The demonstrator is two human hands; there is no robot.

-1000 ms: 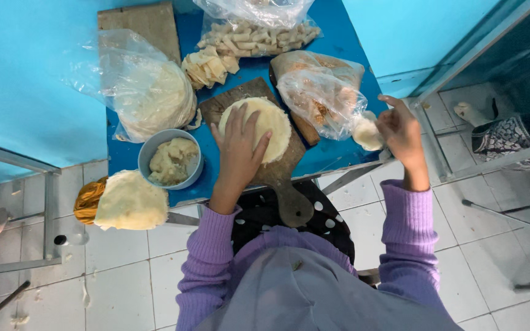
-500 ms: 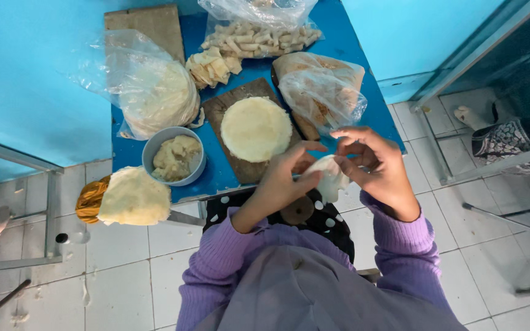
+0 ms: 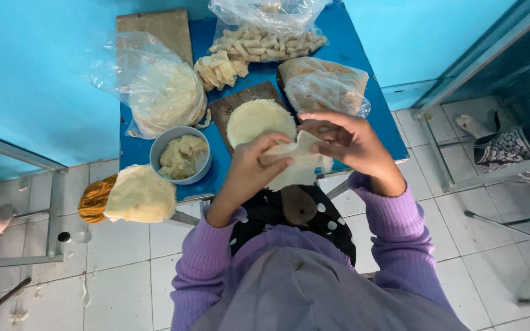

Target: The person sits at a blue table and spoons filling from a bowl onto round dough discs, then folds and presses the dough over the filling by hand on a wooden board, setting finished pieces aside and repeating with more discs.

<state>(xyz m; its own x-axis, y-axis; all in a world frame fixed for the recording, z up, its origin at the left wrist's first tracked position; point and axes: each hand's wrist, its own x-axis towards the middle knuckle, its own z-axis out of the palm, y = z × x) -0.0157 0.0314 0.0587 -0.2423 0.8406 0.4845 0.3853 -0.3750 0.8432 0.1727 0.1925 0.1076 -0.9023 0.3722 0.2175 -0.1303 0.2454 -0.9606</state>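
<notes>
Both hands have risen slightly, left hand [image 3: 254, 168] and right hand [image 3: 345, 142] fingers pinching the thin wrapper sheet [image 3: 300, 164] over the blue table's [image 3: 380, 116] front edge.

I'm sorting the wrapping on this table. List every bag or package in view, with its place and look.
Clear plastic bag: table's left side, crumpled, holding a stack of pale round sheets.
Clear plastic bag: far edge, open above a pile of pale rolled pieces.
Clear plastic bag: right side, just beyond the hands, over a tan flat sheet.
No labels, signs or screens show.
</notes>
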